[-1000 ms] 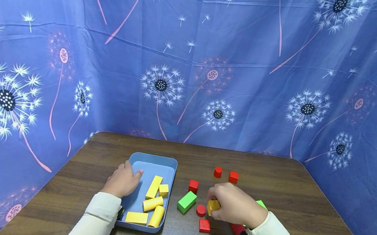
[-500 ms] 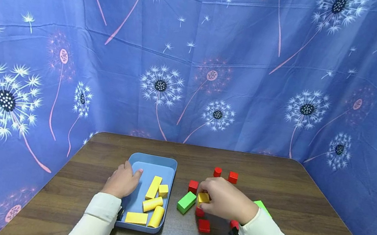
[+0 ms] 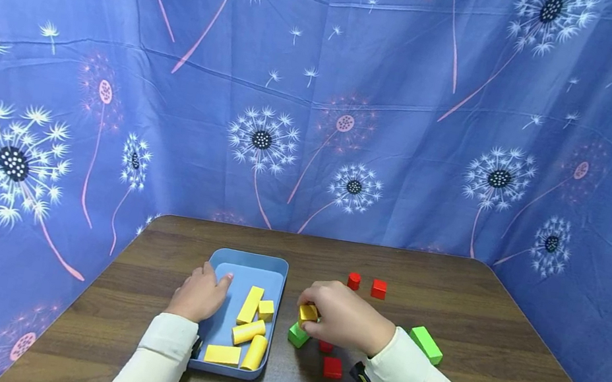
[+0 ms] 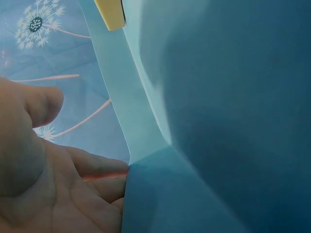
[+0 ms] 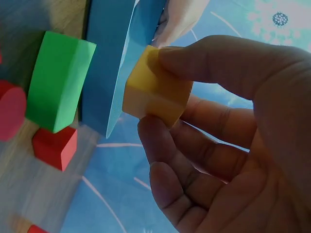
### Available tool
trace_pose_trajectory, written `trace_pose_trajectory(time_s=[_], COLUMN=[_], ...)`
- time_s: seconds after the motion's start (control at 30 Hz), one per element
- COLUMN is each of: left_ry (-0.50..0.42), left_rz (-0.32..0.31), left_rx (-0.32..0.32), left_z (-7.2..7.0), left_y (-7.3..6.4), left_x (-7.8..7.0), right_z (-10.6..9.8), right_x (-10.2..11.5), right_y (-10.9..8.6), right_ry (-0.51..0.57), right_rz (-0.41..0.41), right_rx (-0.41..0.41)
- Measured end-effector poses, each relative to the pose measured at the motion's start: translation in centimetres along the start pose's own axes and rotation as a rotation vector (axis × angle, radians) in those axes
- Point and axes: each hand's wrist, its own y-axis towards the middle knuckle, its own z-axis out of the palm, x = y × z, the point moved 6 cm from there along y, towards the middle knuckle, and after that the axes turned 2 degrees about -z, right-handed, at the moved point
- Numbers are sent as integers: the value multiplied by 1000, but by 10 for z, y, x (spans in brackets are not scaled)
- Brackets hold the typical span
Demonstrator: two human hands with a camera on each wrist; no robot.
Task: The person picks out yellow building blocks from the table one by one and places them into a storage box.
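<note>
My right hand pinches a yellow cube between thumb and fingertips. In the head view the cube overlaps a green rectangular block lying just right of the blue tray. The thumb presses one side of the cube and a finger supports the other. At the tray's left wall, my left hand rests with its thumb apart and its fingers against the rim; the wall hides those fingertips in the left wrist view. Inside the tray lie a yellow cube, yellow rectangular blocks and yellow cylinders.
Right of the tray, a flat red block lies near the front. Farther back are a red cylinder and a red cube. Another green block lies beyond the right forearm. A patterned blue cloth hangs behind the table.
My right hand has carried the yellow cube leftward, from above the red pieces to above the green block near the tray. My left hand has stayed at the tray's wall.
</note>
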Motion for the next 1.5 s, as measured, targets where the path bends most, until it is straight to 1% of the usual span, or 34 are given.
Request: trace_pose_trajectory(time_s=[0.2, 0.53, 0.73, 0.87, 1.0, 1.13, 1.5], left_ry=[-6, -3, -9, -53, -120, -146, -113], left_rz=[-1, 7, 10, 11, 3, -8, -10], left_rx=[-2, -4, -5, -15, -38, -46, -54], left_z=[0, -1, -2, -3, -5, -7, -7], left_y=[0, -1, -1, 1, 4, 3, 4], left_x=[0, -1, 0, 2, 6, 7, 11], right_z=[4, 11, 15, 19, 23, 26, 31], right_x=[8, 19, 24, 27, 30, 33, 45], right_y=[10, 25, 33, 37, 41, 45, 55], right_ry=[-6, -22, -8, -11, -30, -50, -39], right_rz=[-2, -30, -36, -45, -69, -91, -92], right_rx=[22, 19, 24, 32, 30, 18, 26])
